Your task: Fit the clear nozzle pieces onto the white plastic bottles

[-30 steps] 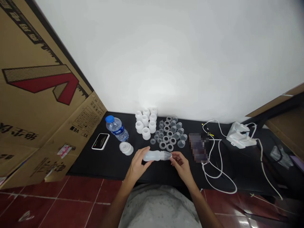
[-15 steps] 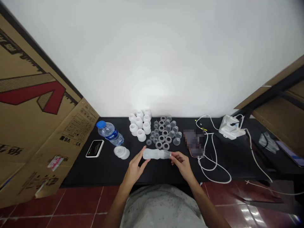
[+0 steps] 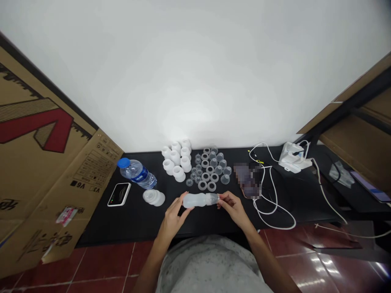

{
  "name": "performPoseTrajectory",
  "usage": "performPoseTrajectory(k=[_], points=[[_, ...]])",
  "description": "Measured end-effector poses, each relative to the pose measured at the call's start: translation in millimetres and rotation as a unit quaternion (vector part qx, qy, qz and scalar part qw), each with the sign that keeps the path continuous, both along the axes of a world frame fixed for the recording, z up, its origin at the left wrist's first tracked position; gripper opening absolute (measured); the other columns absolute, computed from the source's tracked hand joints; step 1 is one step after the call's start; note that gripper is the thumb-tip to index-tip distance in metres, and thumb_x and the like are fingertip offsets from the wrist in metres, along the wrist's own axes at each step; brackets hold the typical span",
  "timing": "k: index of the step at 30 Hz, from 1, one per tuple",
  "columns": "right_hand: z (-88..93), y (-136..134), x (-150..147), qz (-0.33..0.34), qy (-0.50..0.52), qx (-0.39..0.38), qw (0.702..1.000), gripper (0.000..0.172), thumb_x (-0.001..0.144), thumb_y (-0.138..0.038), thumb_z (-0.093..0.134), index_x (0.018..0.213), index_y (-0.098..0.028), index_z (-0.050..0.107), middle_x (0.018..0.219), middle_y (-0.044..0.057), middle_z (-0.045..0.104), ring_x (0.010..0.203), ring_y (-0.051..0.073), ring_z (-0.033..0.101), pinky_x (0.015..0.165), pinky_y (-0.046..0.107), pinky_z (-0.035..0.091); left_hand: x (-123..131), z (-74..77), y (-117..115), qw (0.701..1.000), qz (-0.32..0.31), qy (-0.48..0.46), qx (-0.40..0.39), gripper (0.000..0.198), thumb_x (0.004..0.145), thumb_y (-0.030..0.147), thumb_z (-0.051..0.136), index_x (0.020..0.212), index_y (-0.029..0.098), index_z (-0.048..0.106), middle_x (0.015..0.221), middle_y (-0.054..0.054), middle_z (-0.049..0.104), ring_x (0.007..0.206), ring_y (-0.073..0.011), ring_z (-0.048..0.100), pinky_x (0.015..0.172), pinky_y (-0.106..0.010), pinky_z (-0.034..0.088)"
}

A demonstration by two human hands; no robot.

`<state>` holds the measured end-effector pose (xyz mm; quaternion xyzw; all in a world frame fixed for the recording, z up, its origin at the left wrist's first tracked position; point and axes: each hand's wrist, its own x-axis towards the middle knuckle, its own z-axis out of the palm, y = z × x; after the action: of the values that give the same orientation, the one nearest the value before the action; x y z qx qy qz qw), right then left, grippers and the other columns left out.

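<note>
A frosted white baby bottle (image 3: 194,200) with a clear cap (image 3: 212,198) lies sideways between my hands, above the near part of the black table. At its base end, my left hand (image 3: 172,215) grips it between thumb and fingers. My right hand (image 3: 231,205) pinches the tip of the clear cap with closed fingers. Just beyond the bottle are several white collar rings (image 3: 211,186), small clear nipples (image 3: 189,182) and clear domed caps (image 3: 225,179). Several open white bottle bodies (image 3: 179,173) stand in a group behind. Left of my left hand is another capped white bottle (image 3: 154,197).
A water bottle (image 3: 137,173) with a blue lid and a white handheld device (image 3: 119,194) occupy the table's left. On the right lie a phone (image 3: 248,181), a looped white cable (image 3: 276,226) and a power strip (image 3: 293,156). A large cardboard box (image 3: 45,171) borders the left side.
My view has shifted slightly, so the tabletop things appear moved a little to the left. Both hands keep nearly the same hold on the baby bottle and its cap.
</note>
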<state>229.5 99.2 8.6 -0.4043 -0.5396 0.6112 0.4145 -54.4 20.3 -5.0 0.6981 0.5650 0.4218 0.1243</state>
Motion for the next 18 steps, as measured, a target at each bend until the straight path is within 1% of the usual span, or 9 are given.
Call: performPoseTrajectory(k=[3, 5, 7, 10, 12, 15, 18], points=[[5.5, 3, 1, 0.014, 0.009, -0.001, 1.000, 0.036, 0.093, -0.052, 0.083, 0.108, -0.022, 0.071, 0.080, 0.001, 0.075, 0.070, 0.018, 0.071, 0.069, 0.031, 0.058, 3, 3.3, -1, 1.000, 0.007, 0.005, -0.005, 0.056, 0.104, 0.030, 0.071, 0.156, 0.024, 0.055, 0.132, -0.013, 0.076, 0.118, -0.0276, 0.076, 0.103, -0.039, 0.063], [9.8, 4, 2, 0.028, -0.001, -0.003, 1.000, 0.039, 0.092, -0.051, 0.084, 0.114, -0.021, 0.072, 0.082, 0.001, 0.075, 0.070, 0.018, 0.071, 0.069, 0.031, 0.058, 4, 4.9, -1, 1.000, 0.006, 0.011, -0.008, 0.056, 0.103, 0.033, 0.072, 0.156, 0.023, 0.056, 0.128, -0.012, 0.078, 0.113, -0.0271, 0.078, 0.099, -0.037, 0.064], [13.2, 5, 3, 0.038, -0.017, -0.009, 0.999, 0.039, 0.090, -0.051, 0.086, 0.111, -0.021, 0.073, 0.082, 0.001, 0.075, 0.070, 0.018, 0.071, 0.070, 0.031, 0.058, 3, 5.2, 0, 1.000, -0.003, 0.020, -0.009, 0.057, 0.103, 0.034, 0.072, 0.157, 0.024, 0.056, 0.126, -0.012, 0.078, 0.112, -0.0271, 0.078, 0.098, -0.037, 0.065], [15.0, 6, 2, 0.044, -0.032, -0.015, 0.998, 0.036, 0.089, -0.052, 0.086, 0.096, -0.021, 0.070, 0.077, 0.001, 0.075, 0.068, 0.018, 0.071, 0.071, 0.031, 0.057, 1, 3.0, 1, 0.999, -0.020, 0.031, 0.001, 0.057, 0.104, 0.035, 0.070, 0.157, 0.023, 0.055, 0.128, -0.012, 0.078, 0.114, -0.0279, 0.078, 0.099, -0.038, 0.065], [14.6, 7, 0, 0.047, -0.034, -0.019, 0.998, 0.036, 0.090, -0.052, 0.086, 0.091, -0.022, 0.067, 0.075, 0.000, 0.074, 0.068, 0.018, 0.072, 0.071, 0.031, 0.056, 0, 1.2, 1, 0.999, -0.019, 0.034, 0.009, 0.058, 0.104, 0.036, 0.070, 0.158, 0.023, 0.054, 0.128, -0.012, 0.079, 0.113, -0.0282, 0.078, 0.099, -0.039, 0.065], [14.6, 9, -3, 0.048, -0.022, -0.027, 0.998, 0.038, 0.088, -0.054, 0.087, 0.090, -0.022, 0.066, 0.075, -0.001, 0.073, 0.068, 0.018, 0.072, 0.070, 0.031, 0.057, -1, 0.6, 2, 0.999, -0.012, 0.035, 0.026, 0.058, 0.104, 0.035, 0.070, 0.158, 0.022, 0.054, 0.128, -0.012, 0.079, 0.113, -0.0286, 0.079, 0.099, -0.040, 0.065], [16.3, 11, -4, 0.065, -0.015, -0.033, 0.997, 0.040, 0.087, -0.056, 0.088, 0.091, -0.022, 0.066, 0.077, 0.000, 0.074, 0.068, 0.019, 0.071, 0.071, 0.032, 0.058, -2, 2.4, 2, 0.999, -0.010, 0.029, 0.039, 0.057, 0.104, 0.034, 0.070, 0.158, 0.022, 0.055, 0.129, -0.012, 0.079, 0.115, -0.0286, 0.079, 0.098, -0.039, 0.066]])
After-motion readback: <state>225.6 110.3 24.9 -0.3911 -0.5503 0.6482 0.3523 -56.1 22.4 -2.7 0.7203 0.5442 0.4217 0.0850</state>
